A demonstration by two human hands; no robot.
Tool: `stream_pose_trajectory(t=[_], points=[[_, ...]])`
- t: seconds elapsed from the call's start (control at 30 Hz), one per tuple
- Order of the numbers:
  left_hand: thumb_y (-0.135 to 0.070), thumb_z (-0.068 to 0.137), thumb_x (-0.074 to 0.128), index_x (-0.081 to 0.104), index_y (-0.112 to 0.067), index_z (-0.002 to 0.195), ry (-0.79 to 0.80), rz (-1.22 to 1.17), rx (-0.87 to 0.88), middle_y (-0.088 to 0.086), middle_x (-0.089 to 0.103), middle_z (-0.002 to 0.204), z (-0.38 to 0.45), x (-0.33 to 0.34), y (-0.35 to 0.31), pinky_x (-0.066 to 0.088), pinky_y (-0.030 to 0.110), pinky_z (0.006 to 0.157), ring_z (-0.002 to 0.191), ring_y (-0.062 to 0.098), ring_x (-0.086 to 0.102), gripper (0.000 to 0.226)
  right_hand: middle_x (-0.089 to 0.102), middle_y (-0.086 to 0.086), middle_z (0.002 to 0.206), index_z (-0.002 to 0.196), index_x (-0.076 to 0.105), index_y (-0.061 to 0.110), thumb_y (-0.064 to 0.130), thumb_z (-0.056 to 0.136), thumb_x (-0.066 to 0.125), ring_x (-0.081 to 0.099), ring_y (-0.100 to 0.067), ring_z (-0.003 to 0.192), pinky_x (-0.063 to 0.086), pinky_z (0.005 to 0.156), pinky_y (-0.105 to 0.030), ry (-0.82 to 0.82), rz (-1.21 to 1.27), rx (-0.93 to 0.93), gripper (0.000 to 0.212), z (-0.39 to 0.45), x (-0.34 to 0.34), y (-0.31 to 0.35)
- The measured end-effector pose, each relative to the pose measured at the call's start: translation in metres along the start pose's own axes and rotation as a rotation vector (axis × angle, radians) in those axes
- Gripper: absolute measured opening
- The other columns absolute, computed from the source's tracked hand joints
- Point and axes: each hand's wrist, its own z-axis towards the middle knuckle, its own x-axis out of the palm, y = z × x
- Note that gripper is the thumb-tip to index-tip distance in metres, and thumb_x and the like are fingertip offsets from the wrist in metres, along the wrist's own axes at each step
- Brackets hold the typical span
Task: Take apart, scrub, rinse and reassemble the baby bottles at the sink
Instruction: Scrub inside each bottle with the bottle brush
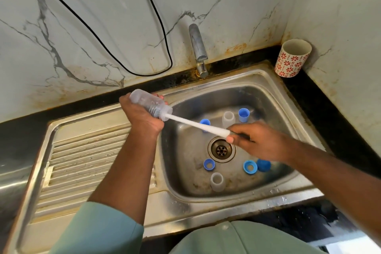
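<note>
My left hand [142, 118] grips a clear baby bottle [149, 104] tilted over the left rim of the steel sink [266, 80], mouth pointing right. A white bottle brush [198, 126] is pushed into the bottle; its bristles show inside the neck. My right hand [255, 142] holds the brush's dark handle end over the drain [221, 150]. Loose in the basin lie several blue caps and rings, among them a blue cap [244, 115], a blue ring [209, 164] and another blue ring [249, 167]. Two clear bottle parts stand there: one at the back [228, 118], one at the front [216, 181].
A metal tap [197, 47] rises behind the basin. A red-patterned white cup [291, 59] stands at the back right corner. A black cable [165, 33] hangs on the marble wall. The ribbed drainboard [86, 161] lies to the left.
</note>
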Motion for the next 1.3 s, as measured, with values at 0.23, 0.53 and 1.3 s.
stream_pose_trajectory(t=[0.23,0.53,1.3], points=[[-0.039,0.1,0.033,0.049,-0.016,0.076,-0.06,0.172,0.033,0.007,0.057,0.068,0.012,-0.003,0.002,0.047,0.032,0.059,0.059,0.022,0.056,0.037,0.054,0.005,0.061,0.079,0.056,0.019,0.049,0.098,0.044,0.046,-0.005,0.052,0.041,0.054,-0.023,0.014,0.039,0.128,0.038,0.003,0.03,0.011],[-0.042,0.092,0.042,0.039,-0.02,0.067,-0.055,0.103,0.04,-0.001,0.035,0.057,0.015,-0.014,-0.001,0.041,0.02,0.052,0.046,0.015,0.043,0.033,0.051,0.007,0.068,0.097,0.048,0.023,0.049,0.098,0.046,0.052,-0.006,0.058,0.036,0.055,-0.023,0.049,-0.252,0.089,0.026,0.004,0.026,0.012],[-0.05,0.088,0.04,0.045,-0.018,0.066,0.285,0.113,-0.142,-0.002,0.039,0.053,0.013,-0.036,-0.018,0.038,0.019,0.05,0.048,0.012,0.04,0.039,0.046,0.009,0.06,0.087,0.05,0.019,0.046,0.094,0.056,0.042,-0.003,0.043,0.031,0.043,-0.016,0.249,-0.16,-0.015,0.028,0.01,-0.015,0.009]])
